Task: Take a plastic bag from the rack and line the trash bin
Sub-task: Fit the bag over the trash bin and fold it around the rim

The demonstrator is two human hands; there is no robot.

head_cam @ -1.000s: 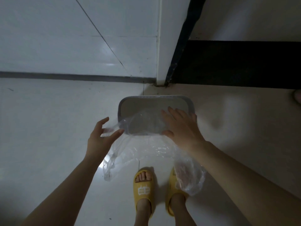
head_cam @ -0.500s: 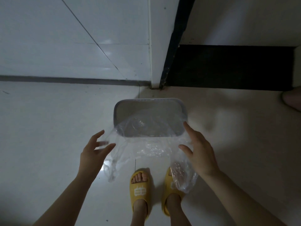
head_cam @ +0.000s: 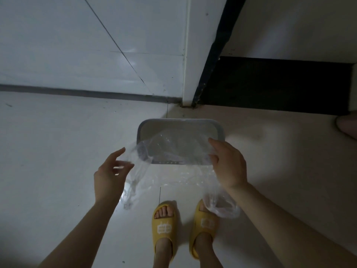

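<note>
A grey rectangular trash bin (head_cam: pixel 179 122) stands on the floor in front of my feet, near a wall corner. A clear plastic bag (head_cam: pixel 173 149) is stretched over its near half, its mouth held apart between my hands. My left hand (head_cam: pixel 110 175) pinches the bag's left edge beside the bin's near left corner. My right hand (head_cam: pixel 229 167) grips the bag's right edge at the bin's near right corner. Loose ends of the bag hang below both hands, one (head_cam: pixel 222 207) over my right foot.
White tiled wall (head_cam: pixel 77 45) and a white door frame (head_cam: pixel 191 55) rise behind the bin, with a dark opening (head_cam: pixel 270 84) to the right. My feet in yellow slippers (head_cam: pixel 164 225) stand just behind the bin. Another person's foot (head_cam: pixel 347 126) shows at the right edge.
My right hand came off the bin's opening, drew back to its near right corner and took the bag's edge. The bag's mouth is now spread wider over the bin.
</note>
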